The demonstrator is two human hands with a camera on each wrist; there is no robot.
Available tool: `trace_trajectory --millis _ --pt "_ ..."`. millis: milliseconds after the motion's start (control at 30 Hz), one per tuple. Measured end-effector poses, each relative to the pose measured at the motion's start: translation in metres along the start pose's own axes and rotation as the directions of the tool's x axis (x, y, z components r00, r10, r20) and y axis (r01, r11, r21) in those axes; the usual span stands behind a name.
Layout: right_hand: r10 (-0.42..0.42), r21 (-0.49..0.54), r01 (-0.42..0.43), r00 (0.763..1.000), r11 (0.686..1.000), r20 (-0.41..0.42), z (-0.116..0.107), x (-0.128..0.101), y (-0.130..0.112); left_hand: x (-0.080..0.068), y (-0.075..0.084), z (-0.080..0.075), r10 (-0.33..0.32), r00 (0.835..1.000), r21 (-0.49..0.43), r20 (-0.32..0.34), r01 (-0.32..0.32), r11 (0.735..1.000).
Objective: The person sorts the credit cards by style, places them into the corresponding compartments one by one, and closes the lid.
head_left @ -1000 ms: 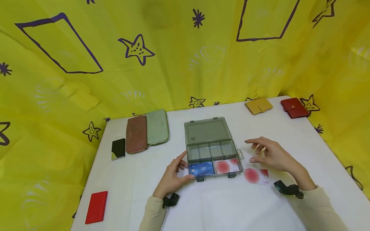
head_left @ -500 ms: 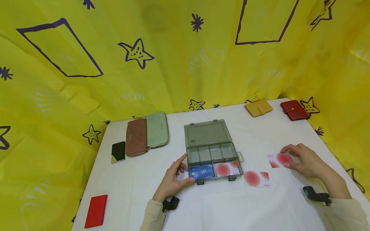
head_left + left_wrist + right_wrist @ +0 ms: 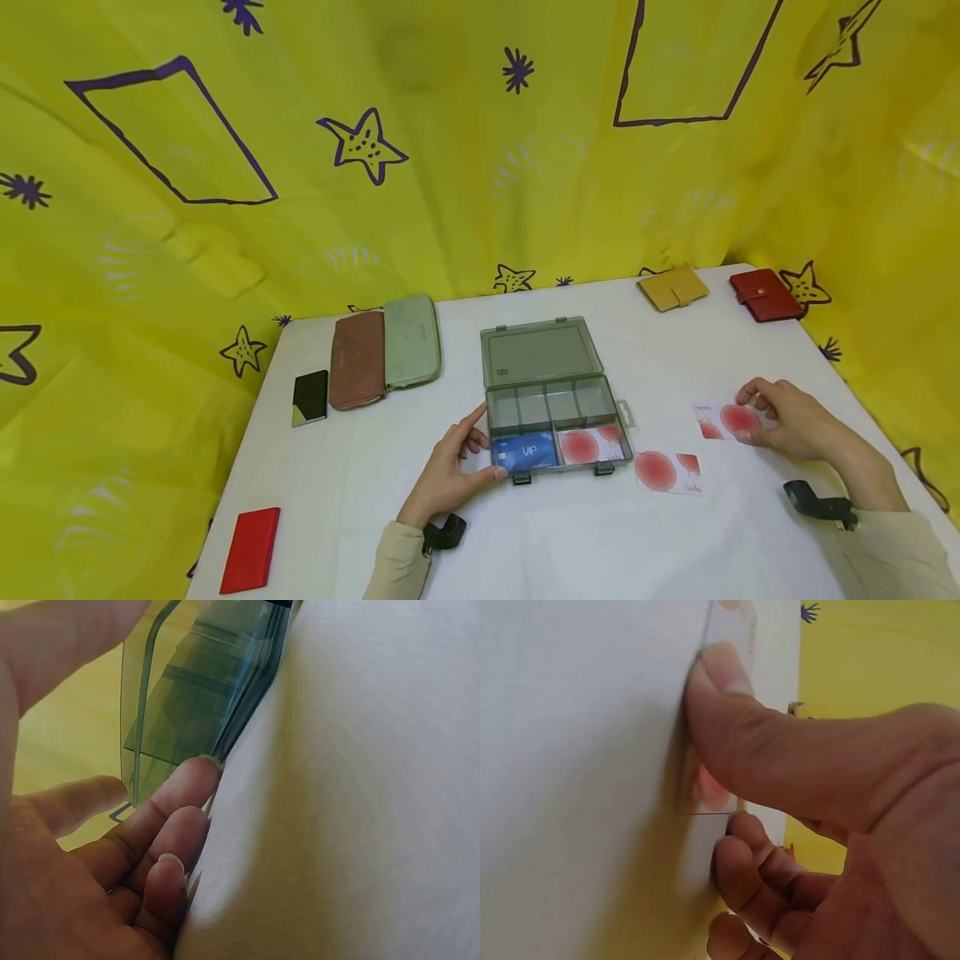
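- Two hands working: your left hand (image 3: 450,471) grips the grey box (image 3: 551,408) by its left side.
- Your right hand (image 3: 787,417) pinches a red-spotted card (image 3: 723,419) on the desk (image 3: 600,542).

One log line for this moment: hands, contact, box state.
left hand: holds organizer box | right hand: pinches red-dot card on table | box: open

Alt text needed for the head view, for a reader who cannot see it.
On a white table, the right hand pinches a white card with a red circle while the left hand holds the corner of an open grey organiser box. A matching card lies between them.
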State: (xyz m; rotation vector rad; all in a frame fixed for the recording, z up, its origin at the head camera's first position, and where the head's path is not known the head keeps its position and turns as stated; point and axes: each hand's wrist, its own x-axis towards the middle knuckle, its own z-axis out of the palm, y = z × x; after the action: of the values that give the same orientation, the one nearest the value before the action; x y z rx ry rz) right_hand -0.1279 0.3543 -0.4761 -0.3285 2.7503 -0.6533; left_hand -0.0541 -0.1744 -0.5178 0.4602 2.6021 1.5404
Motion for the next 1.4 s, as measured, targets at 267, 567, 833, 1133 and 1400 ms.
trace_trajectory --millis 267,567,833,1133,1400 --pt "-0.054 0.034 0.056 0.997 0.998 -0.057 0.004 -0.002 -0.008 -0.001 -0.002 0.002 -0.002 1.0 0.011 -0.004 0.002 1.0" --pt "-0.114 0.31 0.15 0.984 0.939 -0.134 0.009 0.001 -0.047 -0.002 -0.002 0.0 0.006 1.0 0.017 -0.005 -0.006 1.0" --pt "-0.176 0.508 0.216 0.976 0.834 -0.125 0.021 0.015 -0.11 0.0 -0.002 0.0 0.028 1.0 0.013 -0.01 -0.028 1.0" --pt "-0.35 0.586 0.288 0.937 0.758 -0.007 0.049 0.018 -0.129 0.0 0.0 0.001 -0.001 1.0 0.004 0.001 0.001 1.0" --pt "-0.415 0.343 0.439 0.898 0.83 -0.145 0.062 0.019 -0.137 0.0 0.0 0.001 -0.012 1.0 0.009 -0.003 0.012 1.0"
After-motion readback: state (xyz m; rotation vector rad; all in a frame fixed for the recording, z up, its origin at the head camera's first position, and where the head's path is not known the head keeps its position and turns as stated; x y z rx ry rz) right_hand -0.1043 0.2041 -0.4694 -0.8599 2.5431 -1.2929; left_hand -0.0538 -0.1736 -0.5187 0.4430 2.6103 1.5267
